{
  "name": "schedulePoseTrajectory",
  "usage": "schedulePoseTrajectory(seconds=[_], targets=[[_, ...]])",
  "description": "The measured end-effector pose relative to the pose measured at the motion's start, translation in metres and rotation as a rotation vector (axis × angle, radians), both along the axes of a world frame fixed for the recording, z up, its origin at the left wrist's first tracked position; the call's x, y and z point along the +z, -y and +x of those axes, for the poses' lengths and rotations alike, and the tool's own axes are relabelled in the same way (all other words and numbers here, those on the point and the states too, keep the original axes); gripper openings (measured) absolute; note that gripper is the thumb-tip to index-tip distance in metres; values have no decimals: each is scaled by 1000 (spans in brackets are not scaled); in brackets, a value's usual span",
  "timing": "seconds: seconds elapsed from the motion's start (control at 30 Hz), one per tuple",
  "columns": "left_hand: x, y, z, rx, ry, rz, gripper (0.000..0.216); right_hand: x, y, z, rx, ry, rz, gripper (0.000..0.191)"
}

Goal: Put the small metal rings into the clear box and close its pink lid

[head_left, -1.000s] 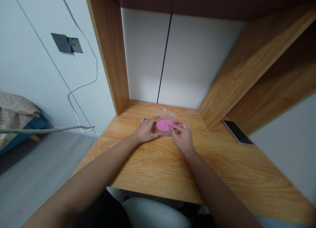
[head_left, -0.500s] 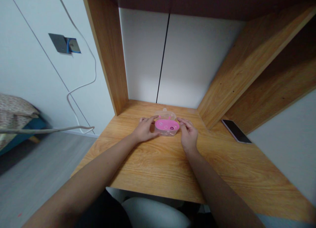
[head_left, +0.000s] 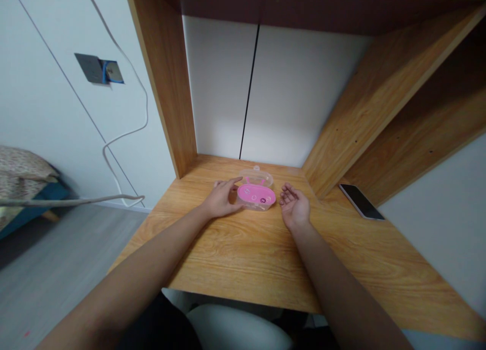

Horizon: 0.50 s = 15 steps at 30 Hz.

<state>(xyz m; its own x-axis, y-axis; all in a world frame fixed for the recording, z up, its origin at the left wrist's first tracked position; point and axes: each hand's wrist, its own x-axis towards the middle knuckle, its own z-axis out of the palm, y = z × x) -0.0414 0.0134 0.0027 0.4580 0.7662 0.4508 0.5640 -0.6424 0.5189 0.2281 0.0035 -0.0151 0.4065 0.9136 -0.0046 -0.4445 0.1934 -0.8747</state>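
A small clear plastic box [head_left: 261, 206] stands on the wooden desk, with a pink oval tray [head_left: 252, 192] in its top. On the tray lie several small ring-shaped things, one of them dark; their kind is too small to tell. Behind it the clear lid [head_left: 266, 176] with pink parts is swung back. My left hand [head_left: 222, 198] grips the box's left end, thumb at the front and fingers at the back. Just right of the box, apart from it, my right hand [head_left: 295, 206] rests palm up with fingers loosely curled, holding nothing visible.
A phone [head_left: 361, 202] lies on the desk [head_left: 228, 254] at the right. Wooden panels [head_left: 163, 87] and an overhead shelf frame the work spot. At the left hangs a white cable [head_left: 146, 102] near an open wall socket [head_left: 110, 71].
My right hand has drawn away from the box's right end and turned palm up. The lid leans further back. My left hand stays at the box's left end.
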Motion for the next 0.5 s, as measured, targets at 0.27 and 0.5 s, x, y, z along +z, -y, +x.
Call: schedulePoseTrajectory(seconds=[0.27, 0.5], targets=[[-2, 0, 1, -21, 58, -39, 104, 5, 6, -28, 87, 46, 58, 39], [-1, 0, 1, -8, 65, -73, 113, 17, 14, -33, 118, 12, 144, 40]])
